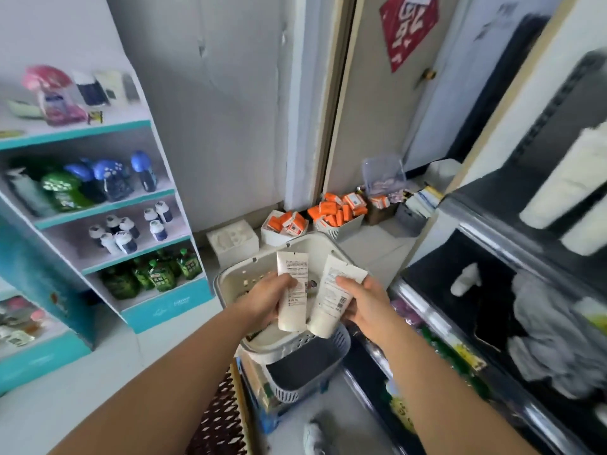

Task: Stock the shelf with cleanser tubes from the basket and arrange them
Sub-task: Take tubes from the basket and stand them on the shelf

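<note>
My left hand (267,298) grips a white cleanser tube (292,274), crimped end up and printed label toward me. My right hand (364,305) grips a second white cleanser tube (331,297), tilted to the right, its cap end pointing down. Both tubes hang side by side just above the pale grey basket (230,280), whose handle (295,244) arches up behind them. Inside the basket more white shapes show under the hands, too hidden to identify. A dark shelf (492,290) on the right holds white tubes lying on an upper tier.
A teal and white display rack (131,224) with bottles and green pouches stands at left. Small baskets of orange boxes (338,211) sit on the floor by the door. The basket rests on a grey slotted bin (305,369). The dark shelf's lower tiers hold packaged goods.
</note>
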`<state>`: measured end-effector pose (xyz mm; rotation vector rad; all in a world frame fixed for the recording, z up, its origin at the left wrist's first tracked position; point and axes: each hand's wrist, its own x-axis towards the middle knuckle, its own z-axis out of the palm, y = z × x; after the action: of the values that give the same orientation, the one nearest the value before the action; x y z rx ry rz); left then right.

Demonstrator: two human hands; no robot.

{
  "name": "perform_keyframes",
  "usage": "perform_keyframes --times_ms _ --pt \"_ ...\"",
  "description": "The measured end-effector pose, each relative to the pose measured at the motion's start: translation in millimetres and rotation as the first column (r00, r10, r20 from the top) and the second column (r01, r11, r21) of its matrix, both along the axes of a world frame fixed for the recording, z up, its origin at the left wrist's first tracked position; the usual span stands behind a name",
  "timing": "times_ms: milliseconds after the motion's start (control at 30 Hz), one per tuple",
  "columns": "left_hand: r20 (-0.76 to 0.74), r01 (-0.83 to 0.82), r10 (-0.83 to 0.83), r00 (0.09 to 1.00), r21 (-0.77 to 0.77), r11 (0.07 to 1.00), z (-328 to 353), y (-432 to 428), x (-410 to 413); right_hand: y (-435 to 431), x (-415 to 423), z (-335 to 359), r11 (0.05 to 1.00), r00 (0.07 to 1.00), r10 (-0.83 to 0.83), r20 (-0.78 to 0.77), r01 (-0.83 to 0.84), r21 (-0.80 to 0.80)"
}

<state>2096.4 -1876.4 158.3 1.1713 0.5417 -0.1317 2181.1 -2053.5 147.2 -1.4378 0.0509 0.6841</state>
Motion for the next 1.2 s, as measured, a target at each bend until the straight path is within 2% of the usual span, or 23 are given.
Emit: perform_keyframes --times_ms 100,200,367,433,700,800,900,1033,1200 --pt "0.030 0.103 -0.102 0.994 -0.030 0.994 13 -39 3 -44 -17 24 0.997 0.993 -0.054 0.103 0.058 -0.042" --pt "0.087 0.244 -0.245 0.966 0.022 0.970 27 -86 14 -94 -34 49 0.992 0.978 -0.114 0.176 0.120 -0.025" --pt "0.202 0.507 -0.537 0.819 0.183 0.842 55 -183 32 -183 -49 81 0.944 0.908 -0.322 0.269 0.330 0.016" --pt "0.258 0.549 -0.603 0.755 0.255 0.796 71 -225 35 -218 -55 90 0.909 0.872 -0.412 0.264 0.414 0.051" --pt "0.379 0.582 -0.681 0.627 0.353 0.733 119 -395 34 -372 -72 137 0.720 0.680 -0.693 0.239 0.663 0.203" --pt "0.430 0.556 -0.667 0.608 0.369 0.745 133 -453 36 -424 -77 157 0.673 0.647 -0.738 0.191 0.686 0.278" --pt "0.471 0.526 -0.651 0.595 0.384 0.759 143 -501 43 -468 -81 172 0.664 0.653 -0.740 0.162 0.669 0.334" --pt "0.499 0.431 -0.628 0.598 0.461 0.776 159 -549 52 -517 -78 186 0.707 0.652 -0.705 0.281 0.609 0.359" --pt "0.521 0.400 -0.643 0.562 0.509 0.762 166 -581 70 -549 -61 189 0.733 0.587 -0.624 0.516 0.668 0.127"
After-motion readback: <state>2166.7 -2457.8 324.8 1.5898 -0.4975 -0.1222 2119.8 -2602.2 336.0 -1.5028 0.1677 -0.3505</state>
